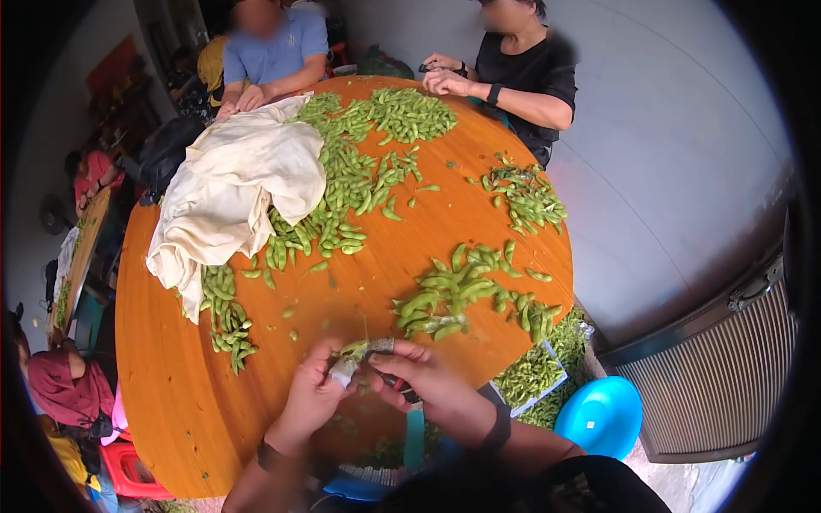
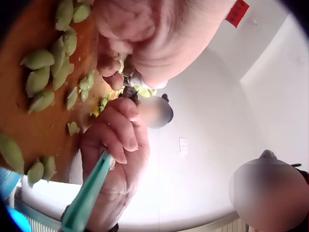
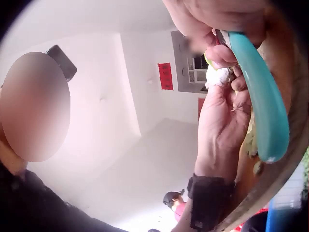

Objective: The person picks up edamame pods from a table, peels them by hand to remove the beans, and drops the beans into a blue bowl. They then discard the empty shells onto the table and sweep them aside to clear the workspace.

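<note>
Over the table's near side, the left hand (image 1: 310,395) pinches a small green pod (image 1: 354,349); a white covering (image 1: 344,371) wraps its thumb. Close beside it, the right hand (image 1: 434,383) curls round a tool whose teal handle (image 1: 415,438) sticks out below the palm. In the left wrist view the right hand (image 2: 116,137) has its fingers bent round the teal handle (image 2: 88,193). The right wrist view shows the left hand (image 3: 223,116) meeting the right hand (image 3: 224,14) at the fingertips. The tool's working end is mostly hidden between the hands.
Green pods (image 1: 457,286) lie in piles across the round wooden table (image 1: 171,385). A cream cloth (image 1: 244,171) covers its left part. At the right stand a crate of pods (image 1: 530,376) and a blue basin (image 1: 601,417). Two people sit across the table.
</note>
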{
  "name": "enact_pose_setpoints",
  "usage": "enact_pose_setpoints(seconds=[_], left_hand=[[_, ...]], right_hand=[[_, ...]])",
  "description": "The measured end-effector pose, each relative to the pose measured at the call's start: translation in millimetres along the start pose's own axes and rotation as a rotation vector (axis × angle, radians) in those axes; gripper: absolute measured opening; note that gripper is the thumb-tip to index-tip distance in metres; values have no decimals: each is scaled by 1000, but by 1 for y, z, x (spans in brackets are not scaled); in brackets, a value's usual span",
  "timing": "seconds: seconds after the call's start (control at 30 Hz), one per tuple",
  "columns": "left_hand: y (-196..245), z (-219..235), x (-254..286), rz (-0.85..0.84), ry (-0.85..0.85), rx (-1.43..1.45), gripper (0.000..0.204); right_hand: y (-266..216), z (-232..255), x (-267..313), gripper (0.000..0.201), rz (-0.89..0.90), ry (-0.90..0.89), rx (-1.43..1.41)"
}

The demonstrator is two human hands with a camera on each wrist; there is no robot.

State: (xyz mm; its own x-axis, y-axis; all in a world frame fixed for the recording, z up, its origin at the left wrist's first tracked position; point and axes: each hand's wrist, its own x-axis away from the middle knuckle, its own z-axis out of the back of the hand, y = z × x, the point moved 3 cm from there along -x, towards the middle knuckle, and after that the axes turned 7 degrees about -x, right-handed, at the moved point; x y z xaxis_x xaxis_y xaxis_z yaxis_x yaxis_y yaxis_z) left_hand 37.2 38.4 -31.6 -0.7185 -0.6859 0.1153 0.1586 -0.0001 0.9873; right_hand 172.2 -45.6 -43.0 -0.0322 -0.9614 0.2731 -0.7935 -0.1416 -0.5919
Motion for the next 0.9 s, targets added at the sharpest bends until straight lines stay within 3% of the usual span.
enact_pose_setpoints(seconds=[0.1,0.23,0.37,0.43,0.47,0.57,0.63,0.67,0.7,0.77,0.83,0.9], left_hand=[[-3,3,1,-135,-38,60,7],[-9,2,3,-9,78,207,5],[-11,6,2,43,33,316,7],[-13,10,-1,97,-146,349,26],[-9,10,-2,95,-135,346,26],[-1,6,0,32,-39,124,19],[1,8,2,-115,38,-271,20],[17,8,7,-12,54,-418,18],[21,10,8,-17,63,-424,18],[34,7,14,-317,68,-902,19],[52,6,21,-369,84,-1018,20],[61,18,23,-378,243,-1229,19]], right_hand=[[-1,4,-3,16,-116,-37,-115],[-1,5,-5,16,-209,-97,-190],[-3,9,-8,16,-221,-161,-239],[-4,8,-8,17,-222,-189,-250],[-10,4,-5,18,-173,-102,-168],[-19,2,1,18,-7,63,31],[-29,8,5,17,61,67,14],[-34,13,6,16,66,104,3],[-41,19,6,14,99,110,4],[-56,34,11,13,238,197,72],[-74,45,17,14,301,249,176],[-85,57,22,15,328,285,301]])
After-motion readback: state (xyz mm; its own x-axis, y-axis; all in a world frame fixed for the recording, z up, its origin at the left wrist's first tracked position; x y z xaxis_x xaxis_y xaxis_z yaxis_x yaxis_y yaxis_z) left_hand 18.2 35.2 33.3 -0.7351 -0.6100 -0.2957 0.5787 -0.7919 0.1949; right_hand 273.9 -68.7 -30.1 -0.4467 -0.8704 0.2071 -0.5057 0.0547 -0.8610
